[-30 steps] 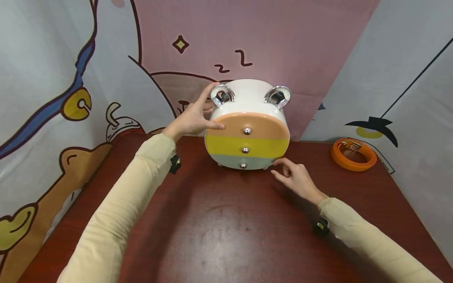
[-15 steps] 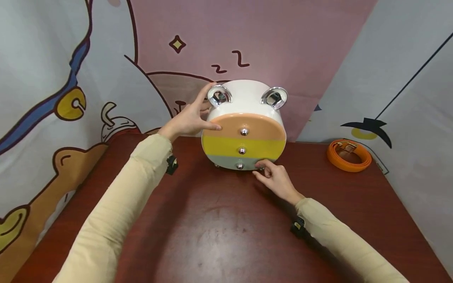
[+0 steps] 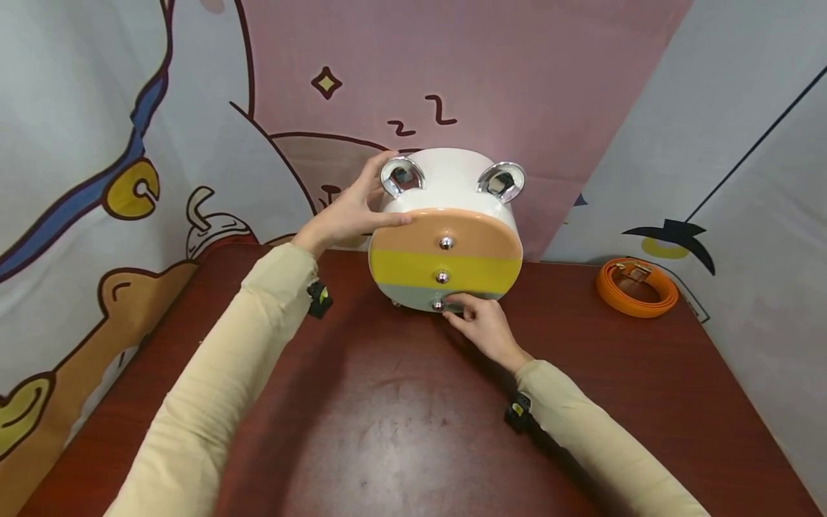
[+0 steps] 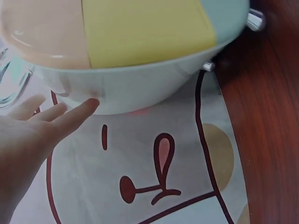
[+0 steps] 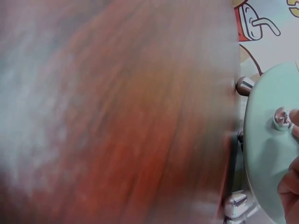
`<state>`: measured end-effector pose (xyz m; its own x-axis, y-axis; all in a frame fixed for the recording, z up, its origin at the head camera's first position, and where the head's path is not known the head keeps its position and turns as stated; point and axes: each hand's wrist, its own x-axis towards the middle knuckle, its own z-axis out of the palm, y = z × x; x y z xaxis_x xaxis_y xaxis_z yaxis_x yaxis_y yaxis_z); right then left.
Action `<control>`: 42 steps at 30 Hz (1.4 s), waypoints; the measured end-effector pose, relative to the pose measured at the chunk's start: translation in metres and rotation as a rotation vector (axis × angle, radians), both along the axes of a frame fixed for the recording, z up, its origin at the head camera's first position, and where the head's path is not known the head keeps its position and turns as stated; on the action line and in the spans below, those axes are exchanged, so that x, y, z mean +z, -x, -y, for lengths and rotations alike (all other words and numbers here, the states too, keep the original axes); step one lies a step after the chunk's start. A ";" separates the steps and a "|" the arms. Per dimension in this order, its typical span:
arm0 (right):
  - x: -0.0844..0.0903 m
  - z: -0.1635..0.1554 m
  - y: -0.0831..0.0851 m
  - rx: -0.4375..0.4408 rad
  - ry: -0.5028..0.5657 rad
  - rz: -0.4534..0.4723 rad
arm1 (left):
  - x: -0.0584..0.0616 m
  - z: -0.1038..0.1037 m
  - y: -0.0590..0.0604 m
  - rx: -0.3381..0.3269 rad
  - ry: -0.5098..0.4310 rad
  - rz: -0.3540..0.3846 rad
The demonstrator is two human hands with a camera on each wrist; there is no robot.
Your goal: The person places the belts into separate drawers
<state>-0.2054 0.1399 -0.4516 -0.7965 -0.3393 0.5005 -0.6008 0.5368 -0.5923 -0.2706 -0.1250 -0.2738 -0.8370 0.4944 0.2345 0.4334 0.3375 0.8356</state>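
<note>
The box (image 3: pixel 446 224) stands upright on small feet (image 5: pixel 244 87) at the back of the table (image 3: pixel 388 402), near the table's back edge, with the printed backdrop (image 3: pixel 530 86) just behind it. Its rounded front faces the person in three bands: orange at the top, yellow in the middle, green at the bottom, each with a shiny knob. Two chrome ears (image 3: pixel 402 177) (image 3: pixel 502 183) jut from the upper body.

The left hand (image 3: pixel 352 210) lies against the box's left side. Its thumb rests across the upper left rim of the orange band, and the other fingers stretch along the white side, extended rather than clenched; one of them passes behind the left ear.

The right hand (image 3: pixel 487 329) is low at the front, with thumb and forefinger bent beside the right of the bottom knob (image 3: pixel 437 306). A fingertip meets that knob in the right wrist view, but the frame cuts the hand off, so whether the fingers grasp it cannot be told.

A broad stretch of wood runs from the box's lower rim toward the person, with the forearms slanting in from either side. More wood separates the box from the coiled belt (image 3: pixel 636 309), which sits well apart in the back right corner, close to the table's right and back edges.
</note>
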 end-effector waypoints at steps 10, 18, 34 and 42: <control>0.000 0.009 -0.003 -0.029 -0.020 0.010 | 0.008 -0.007 -0.008 0.013 -0.022 -0.017; 0.003 0.015 -0.006 -0.142 -0.029 -0.027 | 0.011 -0.007 -0.013 -0.074 -0.142 0.027; 0.008 0.043 -0.011 -0.509 -0.182 -0.055 | 0.010 -0.008 -0.013 -0.069 -0.121 0.049; 0.007 0.050 -0.011 -0.551 -0.227 -0.023 | 0.007 -0.009 -0.008 -0.098 -0.170 0.045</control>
<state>-0.1941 0.0903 -0.4448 -0.8754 0.0203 0.4829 -0.2093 0.8847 -0.4165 -0.2623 -0.1163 -0.2670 -0.7983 0.5305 0.2851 0.4181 0.1474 0.8963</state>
